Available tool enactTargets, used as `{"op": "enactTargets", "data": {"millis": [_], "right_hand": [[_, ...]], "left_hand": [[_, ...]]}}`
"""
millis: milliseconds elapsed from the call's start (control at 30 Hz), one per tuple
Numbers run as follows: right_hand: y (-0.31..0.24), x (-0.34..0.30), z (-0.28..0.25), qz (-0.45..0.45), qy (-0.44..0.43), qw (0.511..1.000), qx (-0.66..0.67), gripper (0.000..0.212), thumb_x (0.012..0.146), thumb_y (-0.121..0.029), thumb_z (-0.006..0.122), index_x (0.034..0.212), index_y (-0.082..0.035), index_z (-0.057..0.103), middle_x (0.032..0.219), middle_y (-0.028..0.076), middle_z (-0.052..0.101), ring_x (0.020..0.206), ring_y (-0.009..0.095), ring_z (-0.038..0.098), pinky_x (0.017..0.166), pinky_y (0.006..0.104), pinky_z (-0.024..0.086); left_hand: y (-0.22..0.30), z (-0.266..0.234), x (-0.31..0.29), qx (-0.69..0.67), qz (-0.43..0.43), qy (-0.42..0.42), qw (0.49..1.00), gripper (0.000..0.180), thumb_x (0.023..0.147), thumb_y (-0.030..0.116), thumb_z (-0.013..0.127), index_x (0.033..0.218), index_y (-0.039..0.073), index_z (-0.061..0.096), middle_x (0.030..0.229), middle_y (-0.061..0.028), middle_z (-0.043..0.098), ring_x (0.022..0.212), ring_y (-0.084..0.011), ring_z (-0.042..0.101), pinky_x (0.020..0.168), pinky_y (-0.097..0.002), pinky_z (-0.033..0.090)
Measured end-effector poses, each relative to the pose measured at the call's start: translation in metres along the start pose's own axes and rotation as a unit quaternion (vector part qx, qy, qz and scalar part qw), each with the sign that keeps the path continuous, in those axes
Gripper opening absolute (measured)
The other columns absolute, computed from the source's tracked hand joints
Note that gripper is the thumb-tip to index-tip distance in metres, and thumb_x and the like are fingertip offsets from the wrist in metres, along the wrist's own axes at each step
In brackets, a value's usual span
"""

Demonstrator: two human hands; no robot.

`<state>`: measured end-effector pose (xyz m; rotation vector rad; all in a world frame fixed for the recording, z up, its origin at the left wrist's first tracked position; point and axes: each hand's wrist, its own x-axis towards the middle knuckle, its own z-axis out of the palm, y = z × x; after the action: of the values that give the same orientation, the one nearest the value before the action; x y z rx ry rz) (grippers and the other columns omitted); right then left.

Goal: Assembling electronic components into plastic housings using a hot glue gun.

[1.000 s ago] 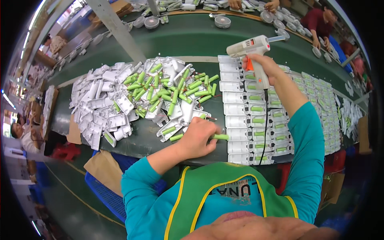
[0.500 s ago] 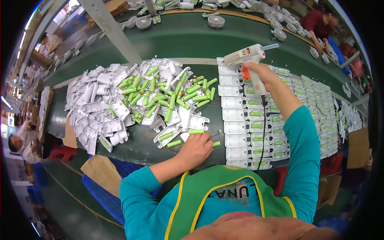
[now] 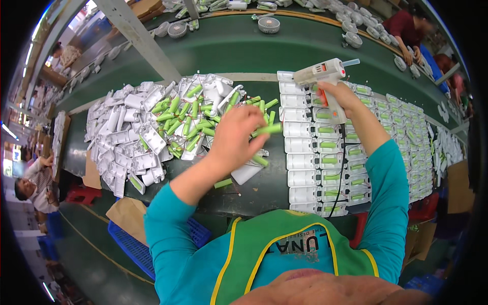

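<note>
My right hand (image 3: 339,97) is wrapped round the grip of a white glue gun (image 3: 321,72), whose pale tip points right, above the far end of the white casing rows. A cable hangs from its handle. Over the near side of the loose pile, my left hand (image 3: 235,134) pinches a green cylindrical battery (image 3: 270,129) between thumb and fingers, its free end pointing right. Beneath and beyond that hand lie loose green batteries (image 3: 194,109) with thin wires. White plastic casings (image 3: 301,145) stand in ordered rows to the right, many with a green battery inside.
A heap of white casings (image 3: 124,133) covers the bench's left part. Beyond the bench runs a green conveyor (image 3: 223,48) carrying small fans (image 3: 268,25). A grey post (image 3: 134,38) rises at the far left. Below the bench sits a blue crate (image 3: 133,254). Other people work farther off.
My left hand has risen from the near edge of the pile and moved away from me, now with a battery in it. The glue gun has shifted slightly right.
</note>
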<state>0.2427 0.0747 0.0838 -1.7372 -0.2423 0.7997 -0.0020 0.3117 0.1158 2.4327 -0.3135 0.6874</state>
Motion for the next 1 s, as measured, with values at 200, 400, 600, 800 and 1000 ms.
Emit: {"op": "enactTargets", "data": {"millis": [200, 400, 600, 800, 1000], "right_hand": [[-0.004, -0.006, -0.005, 0.004, -0.038, 0.998, 0.052, 0.037, 0.093, -0.041, 0.054, 0.100, -0.006, 0.062, 0.090, 0.006, 0.066, 0.078, 0.015, 0.063, 0.059, 0.0283, 0.049], [0.000, -0.005, -0.012, 0.009, -0.031, 0.998, 0.062, 0.039, 0.093, -0.044, 0.053, 0.103, -0.008, 0.062, 0.092, 0.005, 0.068, 0.083, 0.014, 0.064, 0.061, 0.0287, 0.049], [0.003, -0.003, -0.007, 0.015, -0.042, 0.998, 0.049, 0.037, 0.091, -0.046, 0.055, 0.100, -0.010, 0.062, 0.090, 0.004, 0.068, 0.080, 0.014, 0.063, 0.064, 0.0290, 0.047], [0.010, -0.013, -0.005, -0.018, -0.004, 0.997, 0.072, 0.037, 0.090, -0.043, 0.058, 0.099, -0.008, 0.062, 0.087, 0.005, 0.067, 0.077, 0.015, 0.064, 0.059, 0.0272, 0.047], [0.002, -0.011, 0.005, -0.038, 0.000, 0.996, 0.085, 0.033, 0.089, -0.036, 0.060, 0.092, -0.003, 0.061, 0.081, 0.008, 0.065, 0.073, 0.017, 0.063, 0.068, 0.0307, 0.050]], "left_hand": [[-0.058, 0.040, 0.089, 0.011, -0.086, -0.015, 0.996, 0.020, 0.075, 0.023, 0.072, 0.086, 0.008, 0.064, 0.089, -0.0120, 0.065, 0.089, -0.0332, 0.060, 0.078, -0.0419, 0.047], [-0.112, 0.122, 0.148, 0.122, -0.134, -0.054, 0.982, 0.021, 0.075, 0.023, 0.072, 0.089, 0.009, 0.065, 0.089, -0.0123, 0.068, 0.087, -0.0329, 0.063, 0.079, -0.0434, 0.048], [-0.143, 0.162, 0.138, 0.074, -0.193, -0.094, 0.974, 0.019, 0.074, 0.020, 0.071, 0.088, 0.010, 0.065, 0.089, -0.0124, 0.068, 0.089, -0.0325, 0.064, 0.078, -0.0440, 0.050], [-0.139, 0.167, 0.136, 0.024, -0.203, -0.075, 0.976, 0.012, 0.076, 0.017, 0.067, 0.084, 0.009, 0.065, 0.085, -0.0135, 0.068, 0.085, -0.0328, 0.064, 0.076, -0.0422, 0.051], [-0.147, 0.166, 0.133, 0.035, -0.197, -0.065, 0.978, 0.011, 0.076, 0.018, 0.066, 0.082, 0.008, 0.064, 0.081, -0.0134, 0.067, 0.081, -0.0333, 0.064, 0.074, -0.0431, 0.051]]}}
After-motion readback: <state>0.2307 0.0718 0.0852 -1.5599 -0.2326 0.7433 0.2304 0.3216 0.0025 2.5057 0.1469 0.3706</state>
